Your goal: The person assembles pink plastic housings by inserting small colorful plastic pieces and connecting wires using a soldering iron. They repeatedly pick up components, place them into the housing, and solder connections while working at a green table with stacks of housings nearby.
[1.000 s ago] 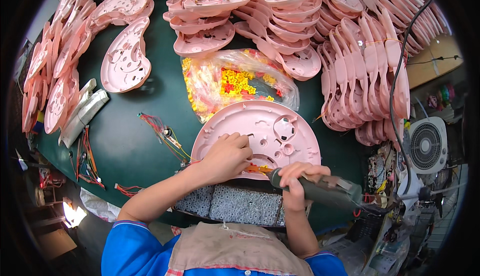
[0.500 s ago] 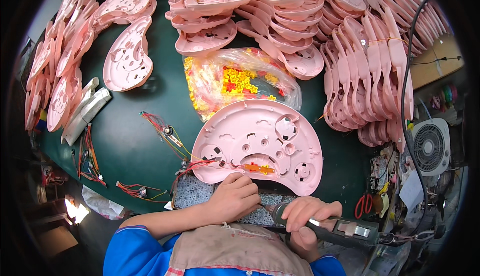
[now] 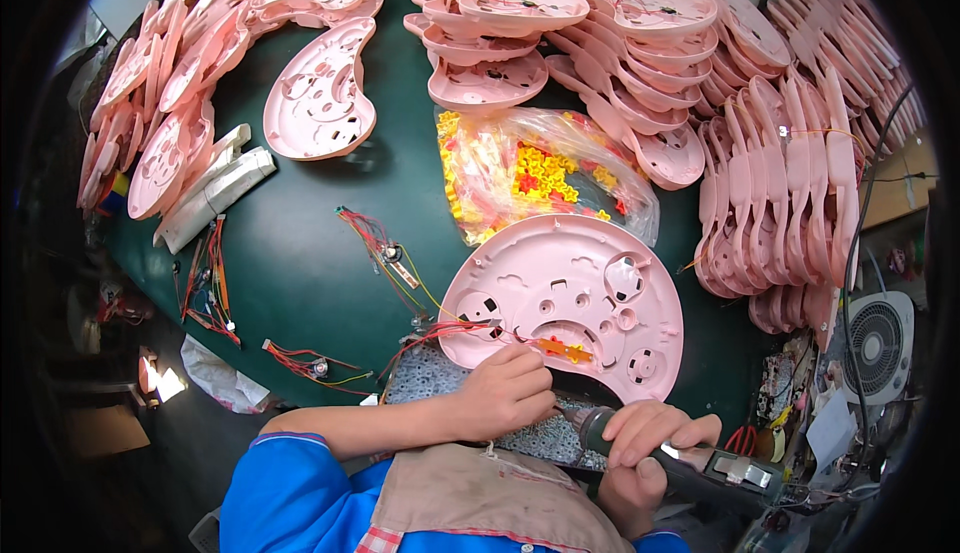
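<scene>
My right hand (image 3: 648, 440) is wrapped round a dark electric screwdriver (image 3: 597, 431) lying roughly level, its tip toward my left hand. My left hand (image 3: 508, 393) is closed, fingers curled, beside that tip; what the fingertips hold, if anything, is hidden. Just beyond both hands lies a curved pink plastic shell (image 3: 540, 243), hollow side up, with posts and cut-outs inside. An orange strip (image 3: 560, 349) with small yellow and red pieces sits at its inner curve. Red wires (image 3: 440, 332) run from the strip over the shell's left edge.
A clear bag of yellow and red star-shaped pieces (image 3: 545, 173) lies behind the shell. Stacks of pink shells (image 3: 500, 3) line the back and right (image 3: 775, 193). Wire bundles (image 3: 305, 363) lie to the left on the green table (image 3: 300, 283). A fan (image 3: 880, 348) and red scissors (image 3: 740, 440) are right.
The whole view has shifted, so the table and things appear farther right and the shell slightly lower. Both hands keep nearly the same pose by the screwdriver.
</scene>
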Motion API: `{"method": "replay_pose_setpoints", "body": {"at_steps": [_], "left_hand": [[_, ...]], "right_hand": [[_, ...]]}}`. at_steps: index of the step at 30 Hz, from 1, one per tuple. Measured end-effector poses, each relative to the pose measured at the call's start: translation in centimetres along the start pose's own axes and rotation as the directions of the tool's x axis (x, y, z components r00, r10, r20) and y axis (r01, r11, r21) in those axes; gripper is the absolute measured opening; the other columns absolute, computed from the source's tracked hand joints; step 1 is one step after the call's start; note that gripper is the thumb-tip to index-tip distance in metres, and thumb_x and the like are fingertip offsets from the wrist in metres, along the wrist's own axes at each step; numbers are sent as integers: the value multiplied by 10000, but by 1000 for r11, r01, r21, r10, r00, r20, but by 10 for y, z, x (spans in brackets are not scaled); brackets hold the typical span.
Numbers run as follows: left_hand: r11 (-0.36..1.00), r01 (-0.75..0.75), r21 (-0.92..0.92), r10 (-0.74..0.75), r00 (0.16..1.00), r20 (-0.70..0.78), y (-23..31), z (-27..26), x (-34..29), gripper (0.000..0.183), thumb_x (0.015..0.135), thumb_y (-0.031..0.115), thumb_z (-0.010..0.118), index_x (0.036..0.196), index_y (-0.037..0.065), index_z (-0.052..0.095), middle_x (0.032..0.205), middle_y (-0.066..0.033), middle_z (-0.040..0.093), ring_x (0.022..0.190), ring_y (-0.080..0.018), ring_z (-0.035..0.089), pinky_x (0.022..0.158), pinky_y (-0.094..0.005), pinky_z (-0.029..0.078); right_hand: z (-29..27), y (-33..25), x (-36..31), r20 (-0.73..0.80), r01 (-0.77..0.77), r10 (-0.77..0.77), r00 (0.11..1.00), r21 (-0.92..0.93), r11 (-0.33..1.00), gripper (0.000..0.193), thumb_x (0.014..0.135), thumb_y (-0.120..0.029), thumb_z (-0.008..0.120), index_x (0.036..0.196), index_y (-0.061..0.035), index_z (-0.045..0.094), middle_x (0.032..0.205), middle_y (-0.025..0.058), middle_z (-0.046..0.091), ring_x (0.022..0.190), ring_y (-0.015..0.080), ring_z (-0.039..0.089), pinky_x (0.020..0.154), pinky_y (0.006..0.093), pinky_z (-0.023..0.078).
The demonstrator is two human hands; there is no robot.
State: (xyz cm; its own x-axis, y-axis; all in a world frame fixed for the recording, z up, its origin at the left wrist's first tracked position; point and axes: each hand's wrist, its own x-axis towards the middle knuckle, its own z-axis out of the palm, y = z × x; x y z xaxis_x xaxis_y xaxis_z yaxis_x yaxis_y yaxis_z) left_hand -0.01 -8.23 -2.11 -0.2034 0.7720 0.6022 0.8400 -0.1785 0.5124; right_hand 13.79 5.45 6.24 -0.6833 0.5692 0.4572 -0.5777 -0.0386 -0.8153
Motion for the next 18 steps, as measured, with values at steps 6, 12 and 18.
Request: {"method": "replay_pose_setpoints", "body": {"at_steps": [6, 12, 18], "left_hand": [[855, 519, 14, -500, 829, -252, -26, -66, -28, 210, 869, 140, 797, 803, 40, 625, 736, -81, 589, 642, -254, 548, 632, -370, 458], [669, 741, -69, -731, 671, 121, -59, -114, -64, 125, 886, 69, 705, 997, 11, 715, 930, -117, 706, 952, -267, 626, 831, -383, 494], [552, 769, -323, -626, 638, 449, -68, -107, -71, 219, 911, 87, 688, 1105, -15, 698, 999, -124, 706, 916, -256, 648, 839, -357, 512]], "right_hand": [[-1, 28, 30, 96, 32, -18, 995, -139, 990, 393, 897, 3, 714, 1120, -93, 405, 778, 115, 640, 631, 230, 633, 733, 450, 578], [-6, 73, 33, 84, 66, -56, 995, -116, 991, 381, 911, 7, 667, 1129, -86, 370, 788, 118, 577, 617, 201, 606, 623, 402, 564], [-8, 96, 30, 178, 87, -65, 982, -119, 989, 381, 891, 40, 633, 1130, -78, 361, 786, 120, 578, 607, 200, 594, 627, 401, 574]]}}
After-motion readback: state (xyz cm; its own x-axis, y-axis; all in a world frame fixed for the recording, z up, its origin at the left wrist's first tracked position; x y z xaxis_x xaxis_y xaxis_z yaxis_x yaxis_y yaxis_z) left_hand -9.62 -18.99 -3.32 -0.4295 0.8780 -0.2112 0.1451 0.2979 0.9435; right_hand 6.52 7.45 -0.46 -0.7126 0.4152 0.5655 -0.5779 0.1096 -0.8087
